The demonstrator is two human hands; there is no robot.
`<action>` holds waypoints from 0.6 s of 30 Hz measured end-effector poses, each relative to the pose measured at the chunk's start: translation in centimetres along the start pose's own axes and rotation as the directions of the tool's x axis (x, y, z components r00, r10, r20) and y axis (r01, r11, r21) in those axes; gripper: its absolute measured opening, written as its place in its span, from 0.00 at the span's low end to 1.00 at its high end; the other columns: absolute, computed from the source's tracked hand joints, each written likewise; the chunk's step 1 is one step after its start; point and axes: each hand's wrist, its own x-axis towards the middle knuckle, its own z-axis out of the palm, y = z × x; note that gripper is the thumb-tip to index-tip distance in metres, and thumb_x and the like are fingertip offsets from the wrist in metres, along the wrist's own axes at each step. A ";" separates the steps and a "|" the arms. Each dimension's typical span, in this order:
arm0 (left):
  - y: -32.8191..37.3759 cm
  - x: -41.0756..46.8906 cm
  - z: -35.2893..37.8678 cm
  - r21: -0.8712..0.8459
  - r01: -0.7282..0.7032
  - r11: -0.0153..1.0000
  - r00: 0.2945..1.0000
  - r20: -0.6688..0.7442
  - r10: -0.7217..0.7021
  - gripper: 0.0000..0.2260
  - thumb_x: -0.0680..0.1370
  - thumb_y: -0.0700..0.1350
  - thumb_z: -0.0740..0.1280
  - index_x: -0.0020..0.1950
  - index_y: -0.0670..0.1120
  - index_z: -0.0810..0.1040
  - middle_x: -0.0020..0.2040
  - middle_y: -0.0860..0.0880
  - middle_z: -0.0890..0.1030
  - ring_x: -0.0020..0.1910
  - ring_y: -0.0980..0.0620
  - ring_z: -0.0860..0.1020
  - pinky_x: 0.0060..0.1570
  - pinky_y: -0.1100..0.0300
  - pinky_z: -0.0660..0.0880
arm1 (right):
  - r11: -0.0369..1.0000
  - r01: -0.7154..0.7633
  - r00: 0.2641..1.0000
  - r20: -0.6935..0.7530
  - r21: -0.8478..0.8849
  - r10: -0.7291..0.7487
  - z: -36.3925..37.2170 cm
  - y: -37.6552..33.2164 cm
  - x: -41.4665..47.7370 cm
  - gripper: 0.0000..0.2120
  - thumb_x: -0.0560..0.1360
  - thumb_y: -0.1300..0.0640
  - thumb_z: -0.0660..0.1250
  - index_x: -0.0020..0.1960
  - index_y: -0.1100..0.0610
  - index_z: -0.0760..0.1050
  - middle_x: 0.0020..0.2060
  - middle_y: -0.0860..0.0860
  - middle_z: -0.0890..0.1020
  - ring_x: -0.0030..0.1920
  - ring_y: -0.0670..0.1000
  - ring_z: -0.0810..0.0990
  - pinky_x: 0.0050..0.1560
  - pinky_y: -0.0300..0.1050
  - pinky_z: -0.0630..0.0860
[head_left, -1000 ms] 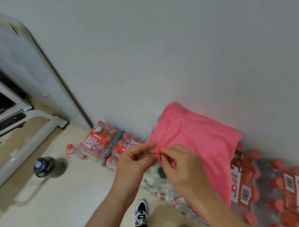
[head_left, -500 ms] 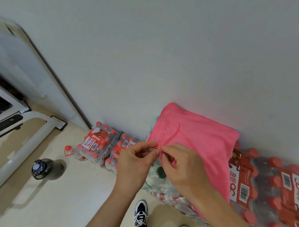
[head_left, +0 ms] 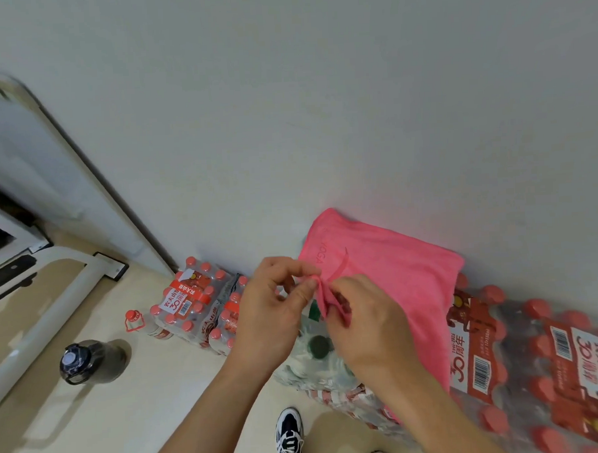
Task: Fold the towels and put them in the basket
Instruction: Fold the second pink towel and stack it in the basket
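Observation:
A pink towel (head_left: 395, 273) lies spread over stacked packs of bottled water against the white wall, its right part hanging down over the packs. My left hand (head_left: 274, 313) pinches the towel's near left edge between thumb and fingers. My right hand (head_left: 367, 322) pinches the same bunched edge right beside it, fingers curled round a fold of cloth. No basket is in view.
Shrink-wrapped packs of red-capped bottles (head_left: 536, 363) fill the right side, and more packs (head_left: 198, 306) sit on the floor by the wall. A dark bottle (head_left: 91, 362) and a single small bottle (head_left: 137, 322) stand on the beige floor. A white frame (head_left: 41, 313) is at left. My shoe (head_left: 289, 435) is below.
Both hands have stayed at the towel's near left edge, and the pinched edge now stands up more bunched between them. The view shifted slightly.

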 end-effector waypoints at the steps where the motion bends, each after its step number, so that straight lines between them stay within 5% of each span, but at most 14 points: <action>1: 0.5 0.6 -0.1 0.017 -0.037 0.999 0.999 -0.016 0.037 0.10 0.74 0.37 0.70 0.44 0.53 0.80 0.45 0.52 0.80 0.37 0.59 0.75 0.39 0.69 0.71 | 0.999 -0.039 0.999 0.023 -0.029 0.040 -0.4 0.5 -0.2 0.09 0.71 0.62 0.68 0.49 0.51 0.77 0.38 0.42 0.73 0.36 0.44 0.71 0.32 0.40 0.70; 5: 2.3 3.7 0.2 -0.088 -0.076 0.993 0.997 -0.006 0.076 0.09 0.79 0.36 0.64 0.47 0.49 0.78 0.43 0.49 0.81 0.33 0.58 0.72 0.33 0.66 0.69 | 0.949 -0.257 0.957 0.088 -0.184 0.277 -3.3 3.6 -1.9 0.14 0.72 0.62 0.66 0.55 0.50 0.77 0.44 0.43 0.72 0.41 0.46 0.72 0.36 0.38 0.68; 8: 2.9 5.8 0.7 -0.180 -0.086 0.980 0.996 -0.048 0.078 0.10 0.79 0.33 0.62 0.46 0.48 0.76 0.41 0.41 0.78 0.31 0.56 0.71 0.30 0.67 0.67 | 0.865 -0.448 0.859 0.161 -0.226 0.487 -7.6 7.1 -2.7 0.15 0.69 0.65 0.66 0.50 0.47 0.76 0.45 0.44 0.76 0.43 0.46 0.77 0.39 0.41 0.72; 12: 4.1 7.7 1.5 -0.109 -0.154 0.982 0.986 -0.086 0.145 0.11 0.78 0.34 0.65 0.45 0.50 0.78 0.40 0.48 0.78 0.33 0.56 0.73 0.34 0.65 0.70 | 0.754 -0.648 0.755 0.215 0.104 0.619 -14.1 9.6 -2.5 0.11 0.70 0.68 0.68 0.40 0.52 0.80 0.33 0.48 0.82 0.32 0.47 0.79 0.32 0.41 0.74; 18: 7.8 8.4 3.0 -0.112 -0.236 0.965 0.972 -0.029 0.234 0.13 0.75 0.34 0.68 0.46 0.53 0.82 0.41 0.50 0.82 0.40 0.55 0.78 0.44 0.62 0.75 | 0.643 -0.631 0.765 0.210 0.433 0.609 -22.0 9.6 -1.4 0.09 0.73 0.73 0.65 0.46 0.61 0.79 0.34 0.58 0.81 0.27 0.50 0.78 0.27 0.38 0.76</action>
